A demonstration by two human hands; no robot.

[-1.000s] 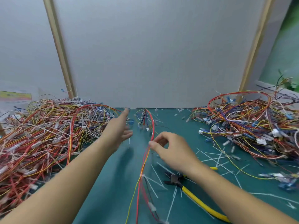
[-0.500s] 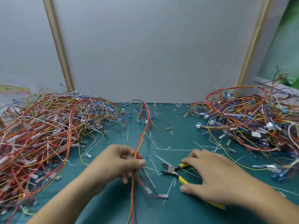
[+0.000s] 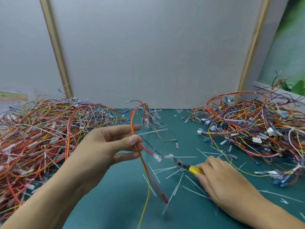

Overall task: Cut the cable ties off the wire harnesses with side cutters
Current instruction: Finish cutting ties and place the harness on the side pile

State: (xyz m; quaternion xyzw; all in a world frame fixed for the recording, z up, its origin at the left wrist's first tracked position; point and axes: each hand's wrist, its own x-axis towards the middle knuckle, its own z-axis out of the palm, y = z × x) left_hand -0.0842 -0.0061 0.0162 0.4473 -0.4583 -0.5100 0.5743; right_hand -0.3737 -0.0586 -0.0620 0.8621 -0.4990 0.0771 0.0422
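The left hand (image 3: 104, 146) and right hand (image 3: 221, 182) are bare. Both forearms (image 3: 54, 192) are bare too, as far as they show.

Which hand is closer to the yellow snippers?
Right. The right hand grips the yellow handle of the side cutters. The left hand is apart from them, off to their left, pinching the wire harness.

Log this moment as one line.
left hand: pinches wire harness | right hand: grips side cutters | tip: near harness, blurred
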